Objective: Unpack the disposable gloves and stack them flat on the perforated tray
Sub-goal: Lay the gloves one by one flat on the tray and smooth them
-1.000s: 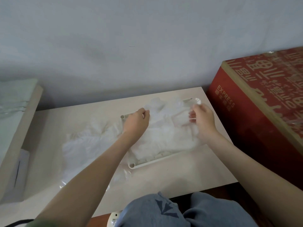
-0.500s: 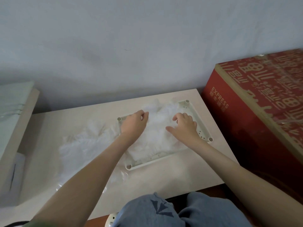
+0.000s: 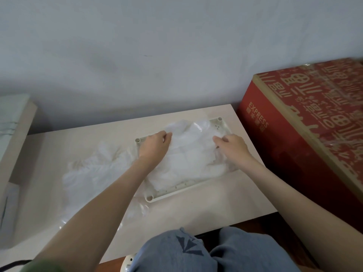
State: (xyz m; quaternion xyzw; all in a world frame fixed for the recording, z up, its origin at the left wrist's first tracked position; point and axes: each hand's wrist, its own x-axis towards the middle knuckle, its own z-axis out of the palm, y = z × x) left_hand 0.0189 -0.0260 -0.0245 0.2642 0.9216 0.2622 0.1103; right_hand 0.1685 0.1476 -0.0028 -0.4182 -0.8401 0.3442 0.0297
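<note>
Glove pile (image 3: 186, 161) is heaped on the perforated tray (image 3: 177, 190) on the table (image 3: 206, 211). Its 10 o'clock edge is pinched by the left hand (image 3: 155, 146) fingers, its 2 o'clock edge gripped by the curled right hand (image 3: 232, 149) fingers. Loose gloves (image 3: 92, 169) are left at the tray's 9 o'clock.

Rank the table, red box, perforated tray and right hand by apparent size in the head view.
Largest first:
table
red box, cropped by the frame, so unsure
perforated tray
right hand
</note>
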